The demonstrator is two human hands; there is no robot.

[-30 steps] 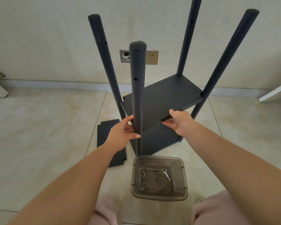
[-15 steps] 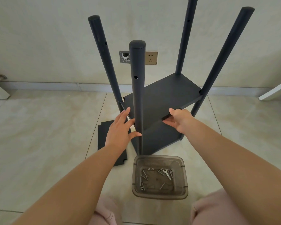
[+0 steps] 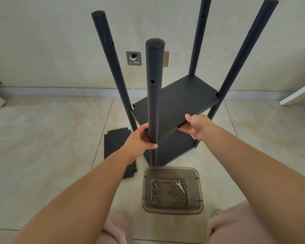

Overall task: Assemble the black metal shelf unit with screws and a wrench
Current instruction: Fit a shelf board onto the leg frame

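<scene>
Closing again after half a second spread open, the left hand [image 3: 139,138] wraps its fingers round the near pole [image 3: 154,95] of the black shelf unit [image 3: 176,101], which stands on the tiled floor [image 3: 42,138]. At the upper shelf's front edge, the right hand [image 3: 195,126] pinches the panel (thumb on top). A loose shelf panel [image 3: 116,147] lies left; screws [image 3: 155,188] and a wrench [image 3: 180,186] sit in the plastic tray [image 3: 200,191].

I'm seeing four poles [image 3: 154,95], three shelf panels [image 3: 176,101], one bin [image 3: 199,194], one wrench [image 3: 180,186], two hands [image 3: 139,140].
</scene>
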